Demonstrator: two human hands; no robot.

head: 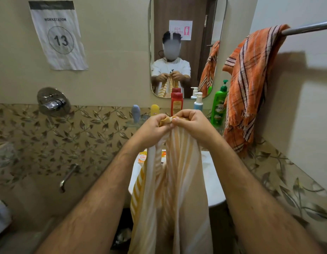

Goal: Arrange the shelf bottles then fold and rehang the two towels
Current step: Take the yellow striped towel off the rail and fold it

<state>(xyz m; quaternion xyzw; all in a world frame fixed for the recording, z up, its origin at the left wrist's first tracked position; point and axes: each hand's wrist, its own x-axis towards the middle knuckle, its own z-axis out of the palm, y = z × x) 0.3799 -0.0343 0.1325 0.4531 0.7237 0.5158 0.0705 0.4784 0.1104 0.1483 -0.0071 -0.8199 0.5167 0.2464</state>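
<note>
Hands number two: the left hand and right hand are pinched on one yellow-striped towel; one orange towel is draped over the rail; five bottles are counted on the shelf.

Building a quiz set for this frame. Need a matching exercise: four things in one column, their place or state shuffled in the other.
Things:
1. striped yellow towel
2. orange towel
3. green bottle
4. red bottle

Places:
A. on the shelf, next to the orange towel
B. draped over the rail
C. gripped by both hands, hanging down
D. on the shelf, below the mirror

Pairs: 1-C, 2-B, 3-A, 4-D
</note>
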